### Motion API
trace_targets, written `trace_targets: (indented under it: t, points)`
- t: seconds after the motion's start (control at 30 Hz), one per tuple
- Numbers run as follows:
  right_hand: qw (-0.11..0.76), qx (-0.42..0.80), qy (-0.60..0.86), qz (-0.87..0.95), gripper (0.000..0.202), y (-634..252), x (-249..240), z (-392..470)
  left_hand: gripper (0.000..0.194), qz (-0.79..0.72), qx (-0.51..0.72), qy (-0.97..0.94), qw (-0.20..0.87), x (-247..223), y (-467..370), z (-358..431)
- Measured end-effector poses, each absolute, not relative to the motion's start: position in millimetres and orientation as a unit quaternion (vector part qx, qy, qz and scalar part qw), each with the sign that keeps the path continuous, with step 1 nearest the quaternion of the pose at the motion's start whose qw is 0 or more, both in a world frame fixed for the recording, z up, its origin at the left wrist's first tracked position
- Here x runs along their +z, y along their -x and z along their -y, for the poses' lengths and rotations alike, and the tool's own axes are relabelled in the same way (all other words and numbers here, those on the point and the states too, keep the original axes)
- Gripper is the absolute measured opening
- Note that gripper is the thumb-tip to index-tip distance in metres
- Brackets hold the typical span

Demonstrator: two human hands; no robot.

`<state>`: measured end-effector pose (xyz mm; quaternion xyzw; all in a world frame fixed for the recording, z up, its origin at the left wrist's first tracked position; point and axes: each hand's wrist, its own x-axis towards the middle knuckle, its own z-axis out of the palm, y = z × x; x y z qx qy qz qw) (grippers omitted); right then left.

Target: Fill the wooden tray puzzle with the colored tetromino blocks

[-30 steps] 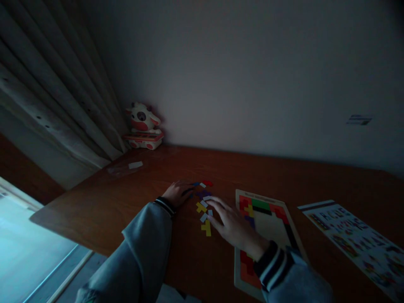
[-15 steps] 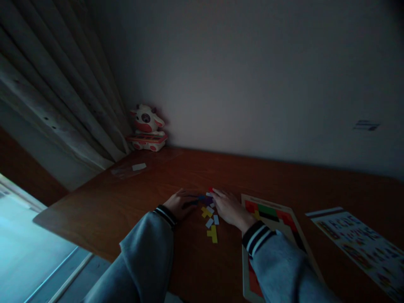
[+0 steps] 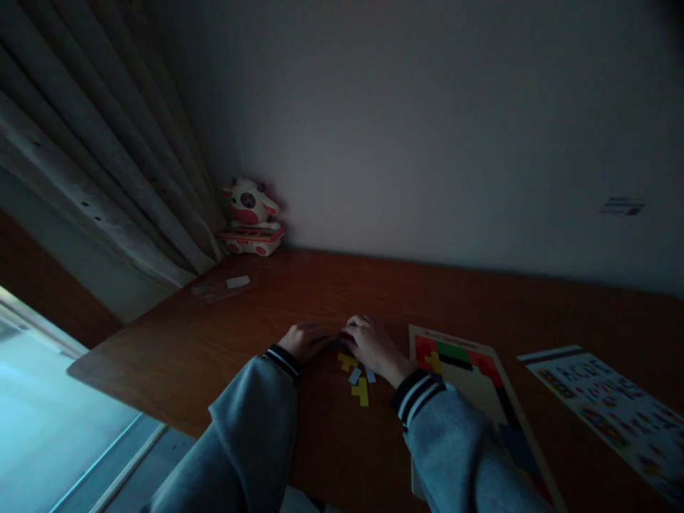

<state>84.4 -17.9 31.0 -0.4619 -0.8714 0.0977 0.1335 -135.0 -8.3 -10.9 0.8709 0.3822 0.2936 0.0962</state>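
Note:
Above a small pile of puzzle pieces, my left hand [image 3: 310,340] and my right hand [image 3: 371,345] nearly meet at the fingertips. The fingers of both are curled together over dark blue pieces, which are mostly hidden. Just below them lie a yellow piece [image 3: 347,361], a white piece [image 3: 355,376] and another white piece by my right hand. A second yellow piece [image 3: 360,392] lies nearest my body. Right of my right hand is a puzzle board [image 3: 467,388] with red, green, black, yellow and blue pieces, partly covered by my right sleeve.
A printed sheet [image 3: 609,406] lies at the right of the wooden table [image 3: 235,349]. At the back left corner stands a cow toy [image 3: 250,217], with a clear bag and white label [image 3: 238,282] in front. A curtain hangs at the left.
My right hand has moved left towards my left hand, and both now cover the blue pieces. The red piece by my right fingertips is no longer visible. More of the board shows.

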Motion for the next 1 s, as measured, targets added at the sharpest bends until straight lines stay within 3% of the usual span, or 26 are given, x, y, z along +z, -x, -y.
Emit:
trace_targets:
  t: [0.33,0.6,1.0]
  points:
    - [0.128,0.119,0.515,0.839,0.018,-64.8,26.8,15.4,0.033,-0.568,0.516,-0.624,0.149,-18.2,138.7,-9.4]
    - [0.109,0.045,0.476,0.872,0.028,-42.0,33.7,25.2,0.057,-0.556,0.577,-0.554,0.227,-19.2,131.6,-10.4]
    - [0.085,0.038,0.469,0.878,0.028,-40.0,36.8,25.4,0.055,-0.545,0.609,-0.535,0.215,-15.3,111.2,-8.5]
